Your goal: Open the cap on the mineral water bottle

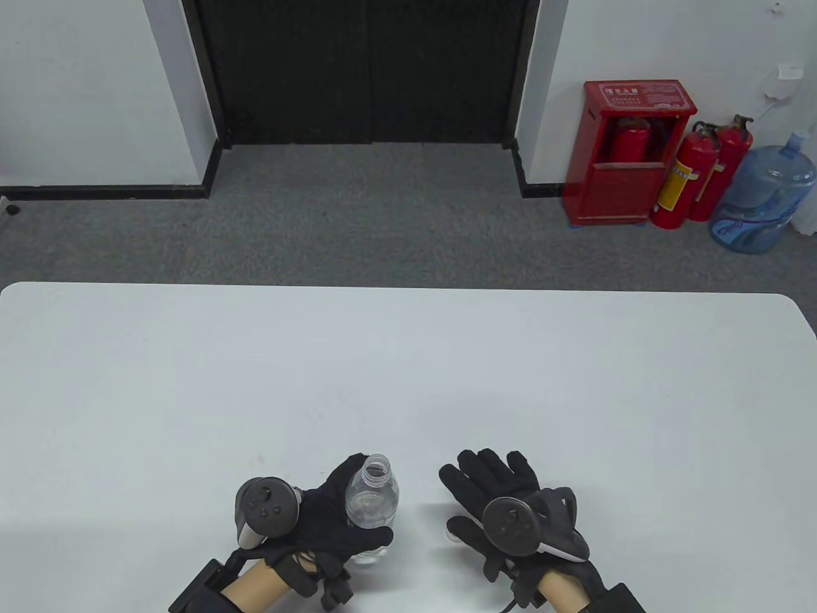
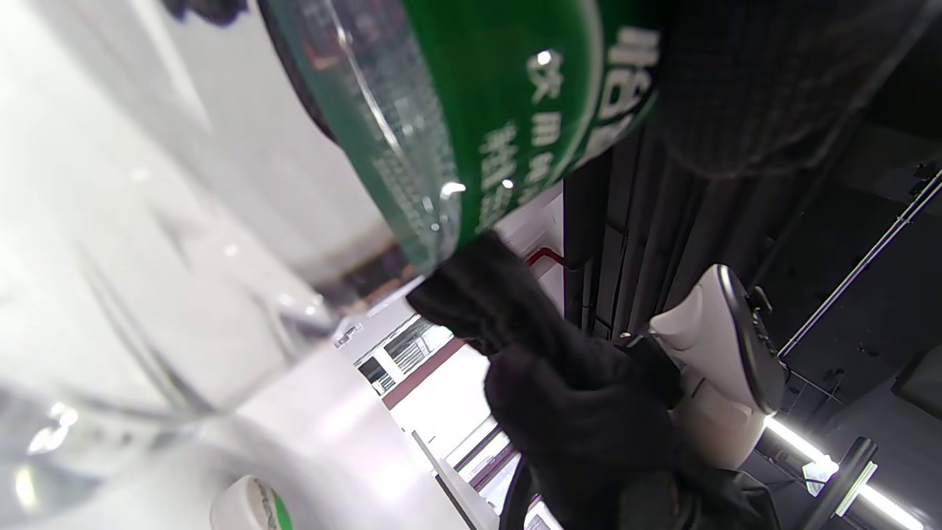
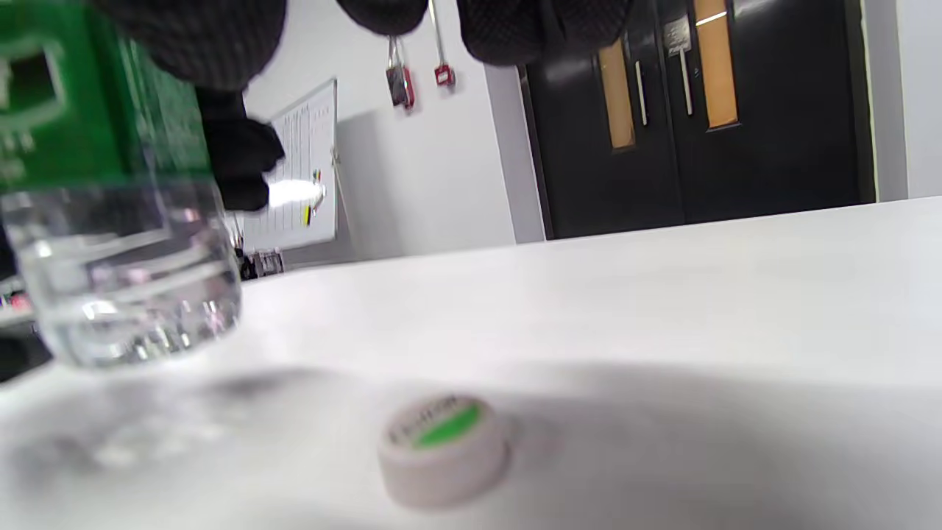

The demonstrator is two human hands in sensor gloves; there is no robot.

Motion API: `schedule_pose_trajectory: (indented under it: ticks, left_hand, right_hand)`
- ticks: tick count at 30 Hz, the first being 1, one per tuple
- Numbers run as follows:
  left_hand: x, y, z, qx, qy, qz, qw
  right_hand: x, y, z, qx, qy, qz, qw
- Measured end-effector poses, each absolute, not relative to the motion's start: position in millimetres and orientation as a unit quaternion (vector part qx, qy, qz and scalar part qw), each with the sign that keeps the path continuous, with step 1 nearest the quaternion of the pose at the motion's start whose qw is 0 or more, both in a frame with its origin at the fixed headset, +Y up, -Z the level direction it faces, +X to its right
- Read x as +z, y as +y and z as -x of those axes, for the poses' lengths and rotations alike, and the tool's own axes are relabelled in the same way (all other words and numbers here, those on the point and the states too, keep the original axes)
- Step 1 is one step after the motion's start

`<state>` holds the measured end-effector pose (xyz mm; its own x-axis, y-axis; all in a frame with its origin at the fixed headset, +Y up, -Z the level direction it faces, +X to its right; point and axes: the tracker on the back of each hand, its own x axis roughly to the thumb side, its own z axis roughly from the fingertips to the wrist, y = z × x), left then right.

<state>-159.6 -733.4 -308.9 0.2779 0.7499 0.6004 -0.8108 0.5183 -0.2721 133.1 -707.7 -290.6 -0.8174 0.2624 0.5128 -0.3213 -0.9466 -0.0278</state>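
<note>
Near the bottom centre of the table view, the left hand (image 1: 332, 517) wraps the thin, crushable, uncapped bottle (image 1: 372, 495) at its label, best held lightly, while the right hand (image 1: 504, 504), fingers spread, holds nothing above the cap (image 3: 444, 449).

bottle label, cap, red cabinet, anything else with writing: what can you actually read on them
Nothing reads cleanly enough to quote.
Bottle green label: white Chinese characters, cropped and tilted, unreadable.
Cap on the table: dark lettering above a green patch, too blurred.
Red cabinet: white sign and text on top, too small.
Whiteboard: marks too small.
</note>
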Motion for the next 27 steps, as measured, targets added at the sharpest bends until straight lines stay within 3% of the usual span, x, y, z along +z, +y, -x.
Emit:
schedule_pose_trajectory:
  ticks: [10,27]
  left_hand:
    - [-307.6,-728.8,162.1,0.487,-0.353,-0.055,0.797]
    - [-308.6,-732.6,156.8,0.508,-0.327,-0.032,0.797]
  right_hand:
    - [-285.0,-683.1,-152.9,0.945,-0.105,-0.250,0.181]
    - [-285.9,-687.2,-150.1,0.948,-0.092,-0.252,0.174]
